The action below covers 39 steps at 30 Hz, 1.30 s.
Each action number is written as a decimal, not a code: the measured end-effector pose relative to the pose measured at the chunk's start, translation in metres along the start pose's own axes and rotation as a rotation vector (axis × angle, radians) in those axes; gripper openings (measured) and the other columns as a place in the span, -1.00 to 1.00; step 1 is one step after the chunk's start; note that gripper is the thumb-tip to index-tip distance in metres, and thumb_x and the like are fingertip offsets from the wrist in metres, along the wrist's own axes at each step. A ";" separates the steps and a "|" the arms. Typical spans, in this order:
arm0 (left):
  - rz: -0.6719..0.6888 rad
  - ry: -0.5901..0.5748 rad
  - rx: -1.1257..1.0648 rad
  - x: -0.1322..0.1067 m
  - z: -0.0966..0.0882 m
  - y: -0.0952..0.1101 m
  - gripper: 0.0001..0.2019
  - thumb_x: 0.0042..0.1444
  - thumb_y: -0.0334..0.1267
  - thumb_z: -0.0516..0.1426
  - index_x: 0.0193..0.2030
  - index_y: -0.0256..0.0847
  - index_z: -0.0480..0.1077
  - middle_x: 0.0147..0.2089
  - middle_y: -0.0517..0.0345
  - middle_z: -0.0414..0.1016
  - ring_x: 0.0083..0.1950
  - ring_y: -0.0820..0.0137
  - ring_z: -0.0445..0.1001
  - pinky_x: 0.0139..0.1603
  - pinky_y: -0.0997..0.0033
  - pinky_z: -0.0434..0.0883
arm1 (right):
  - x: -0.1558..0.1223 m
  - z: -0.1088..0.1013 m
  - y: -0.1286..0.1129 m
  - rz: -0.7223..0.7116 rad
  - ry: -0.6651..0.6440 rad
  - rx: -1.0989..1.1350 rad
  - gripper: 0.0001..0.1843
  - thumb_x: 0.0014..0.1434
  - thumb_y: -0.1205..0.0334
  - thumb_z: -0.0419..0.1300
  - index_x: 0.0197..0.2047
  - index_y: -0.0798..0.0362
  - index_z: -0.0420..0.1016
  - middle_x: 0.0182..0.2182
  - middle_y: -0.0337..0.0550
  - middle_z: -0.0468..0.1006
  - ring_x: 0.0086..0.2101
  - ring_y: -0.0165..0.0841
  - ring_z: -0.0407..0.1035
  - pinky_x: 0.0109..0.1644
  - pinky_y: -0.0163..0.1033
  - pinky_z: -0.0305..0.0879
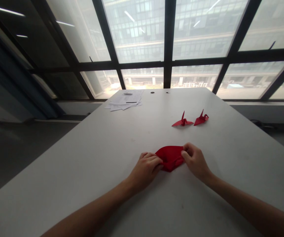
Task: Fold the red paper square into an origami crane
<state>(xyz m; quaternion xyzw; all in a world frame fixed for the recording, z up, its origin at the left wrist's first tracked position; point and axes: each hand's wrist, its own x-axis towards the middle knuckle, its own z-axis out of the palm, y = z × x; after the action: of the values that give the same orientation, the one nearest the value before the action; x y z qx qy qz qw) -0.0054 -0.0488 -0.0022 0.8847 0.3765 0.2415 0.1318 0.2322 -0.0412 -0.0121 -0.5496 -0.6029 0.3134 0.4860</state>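
Note:
A partly folded sheet of red paper (pixel 171 154) lies between my hands on the white table (pixel 87 164). Its far flap is raised and curved, and creases run along the near side to a blunt point. My left hand (pixel 147 166) grips its left corner, fingers closed over the edge. At the opposite corner, my right hand (pixel 193 159) pinches the paper between thumb and curled fingers. Beyond my right hand stand two finished red paper cranes, a left one (pixel 182 121) with wings spread and a right one (pixel 201 119).
Several white paper sheets (pixel 124 100) lie loosely stacked at the far left of the table, with a dark pen-like strip on them. A dark round disc (pixel 152 92) and a small dark item (pixel 168 92) sit by the far edge. Black-framed windows (pixel 167 39) rise behind.

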 end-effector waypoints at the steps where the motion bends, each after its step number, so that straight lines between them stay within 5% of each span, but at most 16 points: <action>1: -0.007 0.002 -0.009 0.000 0.000 -0.001 -0.88 0.33 -0.29 0.11 -0.13 -0.13 0.49 -0.10 0.13 0.61 -0.01 0.30 0.49 0.12 0.20 0.23 | 0.001 -0.001 -0.001 -0.012 -0.039 0.058 -0.91 0.15 0.23 0.11 -0.29 0.05 0.37 -0.47 -0.28 0.40 -0.51 -0.42 0.24 -0.48 -0.33 0.19; 5: -0.025 0.009 -0.046 -0.001 0.000 -0.003 -0.87 0.28 -0.40 0.13 -0.12 -0.12 0.48 -0.08 0.14 0.61 -0.02 0.31 0.50 0.12 0.22 0.24 | 0.007 -0.008 0.001 -0.195 -0.208 0.158 -0.57 0.26 0.21 0.04 0.19 -0.04 0.32 0.08 -0.01 0.38 -0.24 -0.35 0.39 -0.29 -0.24 0.41; 11: 0.006 -0.024 -0.020 -0.001 -0.002 -0.001 -0.83 0.29 -0.44 0.09 -0.12 -0.13 0.47 -0.03 0.12 0.59 0.02 0.32 0.48 0.16 0.19 0.23 | 0.010 -0.014 0.001 -0.592 -0.292 -0.119 -0.33 0.14 0.47 0.08 0.31 -0.11 0.24 0.33 0.05 0.12 0.16 -0.15 0.25 0.07 -0.01 0.43; 14: 0.061 -0.058 0.065 -0.001 -0.004 0.001 -0.84 0.31 -0.40 0.09 -0.11 -0.11 0.47 -0.02 0.13 0.59 0.07 0.31 0.46 0.27 0.11 0.15 | 0.005 -0.014 -0.012 -0.820 -0.335 -0.386 -0.27 0.11 0.58 0.04 0.29 -0.16 0.28 0.36 -0.04 0.12 0.30 -0.11 0.06 0.29 0.17 0.20; 17: 0.144 -0.101 0.187 -0.001 -0.007 0.003 -0.81 0.31 -0.44 0.08 -0.11 -0.10 0.47 0.00 0.15 0.58 0.17 0.28 0.40 0.39 -0.02 -0.02 | 0.000 -0.016 -0.026 -1.021 -0.447 -0.648 -0.36 0.12 0.64 0.05 0.15 -0.16 0.43 0.28 -0.17 0.32 0.36 -0.13 -0.03 0.42 0.34 -0.27; 19: 0.191 -0.121 0.263 -0.001 -0.011 0.006 -0.80 0.32 -0.46 0.06 -0.12 -0.11 0.47 -0.02 0.16 0.58 0.19 0.29 0.39 0.43 -0.06 -0.11 | -0.001 -0.018 -0.031 -1.041 -0.492 -0.728 -0.47 0.13 0.65 0.07 0.01 -0.10 0.51 0.15 -0.20 0.49 0.34 -0.15 0.03 0.42 0.37 -0.45; 24: 0.236 -0.154 0.364 0.000 -0.016 0.013 -0.83 0.33 -0.45 0.06 -0.15 -0.15 0.44 -0.08 0.13 0.58 0.17 0.25 0.41 0.43 -0.06 -0.07 | 0.001 -0.023 -0.027 -0.944 -0.521 -0.743 -0.66 0.20 0.58 0.10 -0.27 -0.06 0.56 -0.19 -0.23 0.66 0.25 -0.19 0.22 0.42 0.36 -0.52; 31: 0.162 -0.095 0.236 0.001 -0.013 0.006 -0.88 0.36 -0.24 0.09 -0.07 -0.14 0.45 -0.09 0.11 0.60 -0.01 0.31 0.51 0.18 0.19 0.23 | 0.003 -0.025 -0.023 -0.923 -0.553 -0.625 -0.67 0.24 0.36 0.23 0.05 -0.12 0.54 -0.01 -0.21 0.62 0.21 -0.18 0.29 0.43 0.34 -0.45; 39: 0.135 -0.071 0.215 0.003 -0.012 0.005 -0.80 0.38 -0.22 0.06 -0.22 -0.15 0.49 -0.15 0.11 0.60 -0.08 0.32 0.48 0.09 0.20 0.19 | 0.006 -0.027 -0.017 -0.900 -0.527 -0.617 -0.67 0.25 0.27 0.26 0.08 -0.16 0.52 0.05 -0.16 0.57 0.28 -0.11 0.18 0.41 0.39 -0.41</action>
<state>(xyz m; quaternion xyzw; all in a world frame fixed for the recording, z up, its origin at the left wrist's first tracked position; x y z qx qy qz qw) -0.0072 -0.0493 0.0113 0.9250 0.3349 0.1766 0.0327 0.2513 -0.0429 0.0135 -0.2598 -0.9394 0.0134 0.2233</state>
